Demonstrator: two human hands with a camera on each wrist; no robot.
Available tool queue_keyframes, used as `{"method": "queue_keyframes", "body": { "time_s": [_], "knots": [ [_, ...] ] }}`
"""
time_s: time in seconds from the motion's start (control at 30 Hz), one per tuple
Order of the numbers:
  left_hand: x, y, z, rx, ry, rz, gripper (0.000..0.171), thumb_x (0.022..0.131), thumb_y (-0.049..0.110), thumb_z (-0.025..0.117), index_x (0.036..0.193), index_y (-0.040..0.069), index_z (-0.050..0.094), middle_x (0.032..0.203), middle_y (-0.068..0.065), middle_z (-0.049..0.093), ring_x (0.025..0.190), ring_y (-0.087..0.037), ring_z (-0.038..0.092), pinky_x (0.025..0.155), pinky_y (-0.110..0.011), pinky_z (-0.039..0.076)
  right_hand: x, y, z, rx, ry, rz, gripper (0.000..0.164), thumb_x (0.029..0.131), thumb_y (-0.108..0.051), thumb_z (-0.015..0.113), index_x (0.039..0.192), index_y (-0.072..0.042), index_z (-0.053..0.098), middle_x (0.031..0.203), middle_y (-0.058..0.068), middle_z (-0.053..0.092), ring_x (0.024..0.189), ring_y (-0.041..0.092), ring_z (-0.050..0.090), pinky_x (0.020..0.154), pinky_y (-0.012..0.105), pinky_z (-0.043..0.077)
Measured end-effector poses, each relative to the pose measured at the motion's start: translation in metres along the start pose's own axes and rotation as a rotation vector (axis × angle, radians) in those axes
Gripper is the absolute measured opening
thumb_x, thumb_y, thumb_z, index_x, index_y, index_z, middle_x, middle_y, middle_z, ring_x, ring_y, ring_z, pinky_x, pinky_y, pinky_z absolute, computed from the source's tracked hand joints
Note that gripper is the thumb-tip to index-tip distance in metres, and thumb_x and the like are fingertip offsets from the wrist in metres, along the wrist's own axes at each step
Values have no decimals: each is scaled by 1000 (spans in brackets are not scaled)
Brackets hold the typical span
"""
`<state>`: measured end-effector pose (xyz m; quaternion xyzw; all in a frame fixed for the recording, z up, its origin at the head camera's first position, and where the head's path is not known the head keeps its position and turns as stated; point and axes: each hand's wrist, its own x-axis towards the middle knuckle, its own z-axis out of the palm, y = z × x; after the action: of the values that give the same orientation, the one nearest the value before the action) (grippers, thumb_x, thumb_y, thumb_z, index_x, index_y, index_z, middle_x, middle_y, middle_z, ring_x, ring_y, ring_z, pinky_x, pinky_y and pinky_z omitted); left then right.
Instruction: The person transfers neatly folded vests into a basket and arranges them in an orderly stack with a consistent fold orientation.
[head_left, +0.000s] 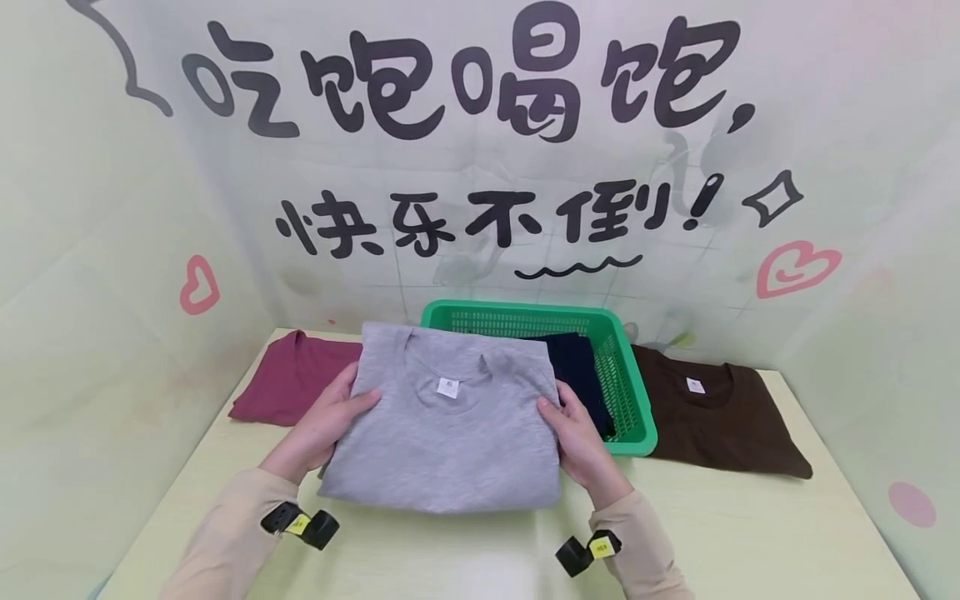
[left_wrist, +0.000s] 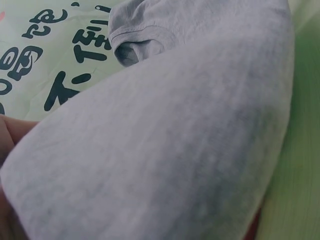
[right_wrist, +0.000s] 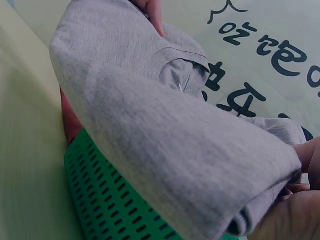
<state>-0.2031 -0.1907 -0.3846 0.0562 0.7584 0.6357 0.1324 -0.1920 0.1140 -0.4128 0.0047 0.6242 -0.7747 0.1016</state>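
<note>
A folded grey T-shirt (head_left: 450, 442) with a white neck label is held up in front of me, its collar at the far side. My left hand (head_left: 333, 421) grips its left edge, thumb on top. On the right edge, my right hand (head_left: 577, 433) pinches the cloth between thumb and fingers. Behind and partly under the shirt in the head view stands a green plastic basket (head_left: 633, 400). Dark navy folded cloth (head_left: 581, 367) lies inside it. The right wrist view shows the grey shirt's folded layers over the basket's perforated side (right_wrist: 107, 190).
A folded maroon garment (head_left: 273, 383) lies on the table (head_left: 750, 533) left of the basket. A folded brown T-shirt (head_left: 720, 417) with a white label lies to its right. A printed cloth backdrop (head_left: 480, 275) rises behind the table and along both sides.
</note>
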Motion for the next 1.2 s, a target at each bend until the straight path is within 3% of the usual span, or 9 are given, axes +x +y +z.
{"method": "queue_keyframes", "body": {
  "time_s": [0.37,0.8,1.2],
  "knots": [
    [21,5,20,-82,28,-26,51,95,7,40,140,3,17,138,-20,30,123,-31,31,101,-47,25,13,-15,-25,-60,-1,33,39,96,-10,40,134,-5,30,95,-1,55,82,11,57,73,29,46],
    [48,9,46,-157,55,-62,50,95,5,39,141,5,18,137,-19,33,123,-32,34,102,-48,27,22,-35,-56,-157,-31,105,47,98,-22,39,139,-8,21,118,8,40,95,11,50,81,30,43],
    [71,15,65,-207,76,-117,53,94,7,42,142,10,20,138,-16,33,123,-31,35,102,-49,28,35,-45,-80,-209,-51,137,55,96,-31,43,142,-13,19,118,6,39,94,12,49,78,32,44]
  ]
}}
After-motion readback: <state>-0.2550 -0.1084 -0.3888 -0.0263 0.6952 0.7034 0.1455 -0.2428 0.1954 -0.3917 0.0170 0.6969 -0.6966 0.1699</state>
